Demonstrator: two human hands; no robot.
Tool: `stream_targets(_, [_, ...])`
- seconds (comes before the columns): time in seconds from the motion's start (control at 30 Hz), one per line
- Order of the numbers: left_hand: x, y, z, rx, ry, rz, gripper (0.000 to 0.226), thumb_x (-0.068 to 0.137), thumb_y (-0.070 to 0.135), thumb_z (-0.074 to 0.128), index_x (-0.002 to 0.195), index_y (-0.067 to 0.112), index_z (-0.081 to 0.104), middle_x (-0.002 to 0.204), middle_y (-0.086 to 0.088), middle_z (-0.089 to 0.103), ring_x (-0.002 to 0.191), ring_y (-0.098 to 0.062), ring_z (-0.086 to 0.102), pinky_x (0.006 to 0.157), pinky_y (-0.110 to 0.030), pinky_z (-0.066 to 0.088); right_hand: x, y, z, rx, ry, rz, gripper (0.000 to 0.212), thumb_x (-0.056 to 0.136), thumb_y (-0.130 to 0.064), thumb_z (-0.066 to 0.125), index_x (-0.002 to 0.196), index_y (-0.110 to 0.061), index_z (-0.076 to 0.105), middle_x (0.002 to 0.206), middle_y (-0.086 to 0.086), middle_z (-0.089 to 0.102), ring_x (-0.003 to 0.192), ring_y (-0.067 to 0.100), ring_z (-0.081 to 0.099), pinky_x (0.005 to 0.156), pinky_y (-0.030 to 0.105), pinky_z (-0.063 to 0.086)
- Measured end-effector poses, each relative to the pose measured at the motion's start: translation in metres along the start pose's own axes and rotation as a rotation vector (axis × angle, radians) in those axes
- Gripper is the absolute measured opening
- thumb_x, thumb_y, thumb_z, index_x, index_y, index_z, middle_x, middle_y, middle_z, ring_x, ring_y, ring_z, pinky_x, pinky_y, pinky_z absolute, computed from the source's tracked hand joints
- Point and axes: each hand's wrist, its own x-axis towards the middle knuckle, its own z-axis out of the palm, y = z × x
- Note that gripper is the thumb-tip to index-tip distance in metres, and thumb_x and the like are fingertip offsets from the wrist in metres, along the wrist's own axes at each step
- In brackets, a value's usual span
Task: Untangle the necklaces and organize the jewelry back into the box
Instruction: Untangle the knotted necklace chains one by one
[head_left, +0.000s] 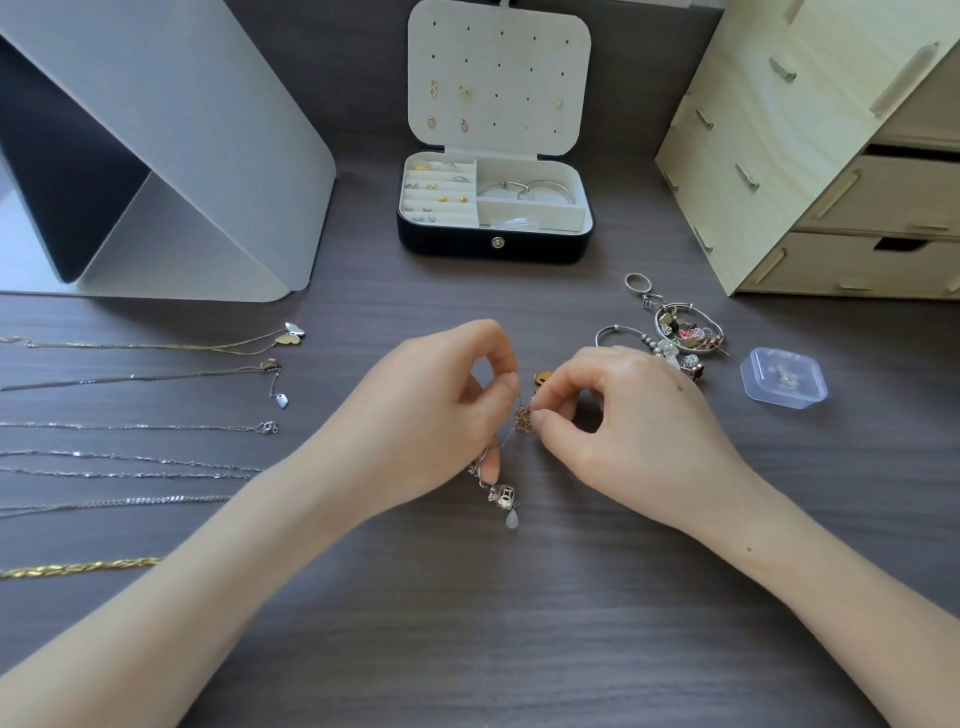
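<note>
A small knot of thin tangled chains (522, 417) hangs between my hands at the middle of the table. My left hand (441, 410) pinches one side of it, and a silver charm with a pale drop (505, 501) dangles below that hand. My right hand (618, 415) pinches the other side, next to a round gold pendant (543, 376). The black jewelry box (493, 244) stands open at the back, with earrings on its lid and rings and bangles in its cream compartments. Several straightened necklaces (140, 426) lie in rows at the left.
A heap of bangles, rings and beaded pieces (675, 327) lies right of my hands. A small clear plastic case (784, 378) sits further right. A wooden drawer unit (810, 156) stands at the back right, a grey folded stand (171, 156) at the back left.
</note>
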Motion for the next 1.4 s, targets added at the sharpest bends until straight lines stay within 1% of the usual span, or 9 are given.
stream_targets(0.1, [0.0,0.0,0.0,-0.004,0.0,0.007,0.016,0.093,0.022,0.046,0.078,0.026,0.044,0.051,0.006,0.065,0.041,-0.006,0.046,0.06,-0.031,0.047,0.0,0.0,0.002,0.0,0.006,-0.003,0.011,0.074,-0.023,0.067,0.067,-0.031,0.064,0.067,-0.013,0.059,0.076,0.007,0.053,0.067,0.024,0.04])
stream_targets(0.3, [0.0,-0.001,0.001,-0.007,-0.002,0.026,0.016,0.093,0.023,0.047,0.077,0.026,0.044,0.051,0.006,0.065,0.04,-0.006,0.045,0.057,-0.027,0.045,0.001,0.0,0.003,-0.003,0.014,-0.022,0.012,0.075,-0.025,0.067,0.069,-0.032,0.06,0.068,-0.013,0.058,0.073,0.004,0.049,0.062,0.011,0.032])
stream_targets(0.43, [0.0,-0.001,0.001,-0.018,-0.006,0.033,0.015,0.093,0.024,0.048,0.078,0.025,0.045,0.051,0.005,0.064,0.039,-0.003,0.045,0.052,-0.023,0.041,0.003,0.001,0.004,-0.042,0.027,-0.053,0.009,0.073,-0.03,0.064,0.081,-0.032,0.06,0.07,-0.012,0.054,0.072,0.007,0.045,0.063,0.01,0.03])
stream_targets(0.53, [0.0,0.0,0.001,-0.033,-0.013,0.036,0.013,0.091,0.029,0.046,0.078,0.024,0.047,0.051,0.003,0.065,0.039,0.0,0.046,0.049,-0.019,0.038,0.003,0.003,0.006,-0.057,0.022,-0.084,0.015,0.068,-0.034,0.056,0.081,-0.033,0.062,0.067,-0.013,0.049,0.07,0.007,0.042,0.062,0.01,0.027])
stream_targets(0.67, [-0.001,0.002,0.0,-0.053,-0.023,0.034,0.016,0.082,0.04,0.042,0.076,0.025,0.046,0.051,0.004,0.065,0.039,0.001,0.047,0.051,-0.019,0.039,0.004,0.004,0.007,-0.062,0.038,-0.129,0.01,0.069,-0.033,0.057,0.075,-0.031,0.064,0.067,-0.013,0.048,0.068,0.01,0.042,0.06,0.011,0.025])
stream_targets(0.83, [0.001,-0.001,0.0,-0.019,-0.008,0.027,0.016,0.093,0.025,0.047,0.077,0.026,0.045,0.052,0.006,0.065,0.04,-0.002,0.047,0.056,-0.024,0.042,0.005,0.007,0.008,-0.067,0.066,-0.175,0.009,0.073,-0.033,0.06,0.074,-0.028,0.067,0.066,-0.016,0.048,0.068,0.01,0.043,0.06,0.012,0.028])
stream_targets(1.1, [0.001,-0.004,-0.001,0.014,0.029,0.013,0.017,0.093,0.023,0.048,0.076,0.026,0.045,0.053,0.012,0.065,0.047,0.003,0.049,0.063,-0.03,0.048,0.006,0.014,-0.004,-0.036,0.061,-0.196,0.009,0.077,-0.033,0.059,0.076,-0.03,0.067,0.076,-0.015,0.06,0.075,0.009,0.047,0.067,0.024,0.034])
stream_targets(1.3, [0.003,-0.01,0.001,0.106,0.13,0.046,0.017,0.086,0.026,0.055,0.07,0.029,0.049,0.066,0.015,0.062,0.063,0.001,0.052,0.064,-0.026,0.041,0.006,0.018,-0.012,-0.056,0.045,-0.246,0.009,0.079,-0.029,0.057,0.079,-0.027,0.065,0.081,-0.014,0.061,0.077,0.007,0.043,0.068,0.023,0.033])
stream_targets(1.4, [0.003,-0.01,0.001,0.096,0.161,0.075,0.018,0.084,0.023,0.058,0.069,0.03,0.052,0.07,0.015,0.057,0.066,0.005,0.051,0.06,-0.014,0.036,0.006,0.02,-0.014,-0.082,0.066,-0.301,0.011,0.081,-0.025,0.055,0.08,-0.023,0.066,0.08,-0.012,0.059,0.075,0.007,0.041,0.065,0.021,0.03])
